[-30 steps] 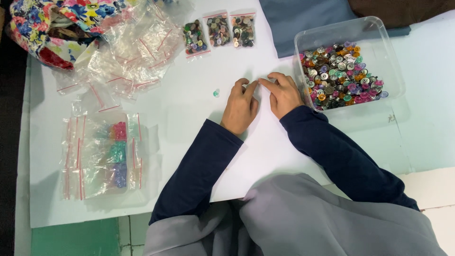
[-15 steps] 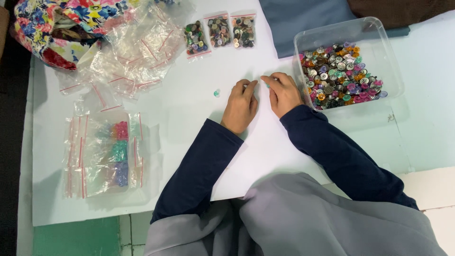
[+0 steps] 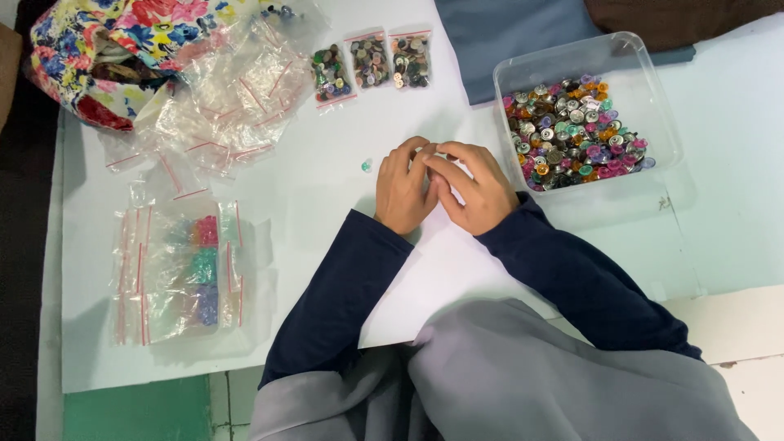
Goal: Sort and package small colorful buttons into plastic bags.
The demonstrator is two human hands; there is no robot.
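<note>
Hands meet mid-frame on the white bench (image 3: 327, 188): left hand (image 3: 404, 189) and right hand (image 3: 474, 189), fingers pinched together, contents unclear. Green button (image 3: 367, 165) just left; button tub (image 3: 523, 69) upper right

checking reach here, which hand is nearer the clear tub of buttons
Right. The right hand lies just left of the clear tub of buttons; the left hand sits farther left, beyond the right one.

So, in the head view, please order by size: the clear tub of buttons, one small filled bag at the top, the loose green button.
1. Clear tub
2. Small filled bag
3. Loose green button
</note>
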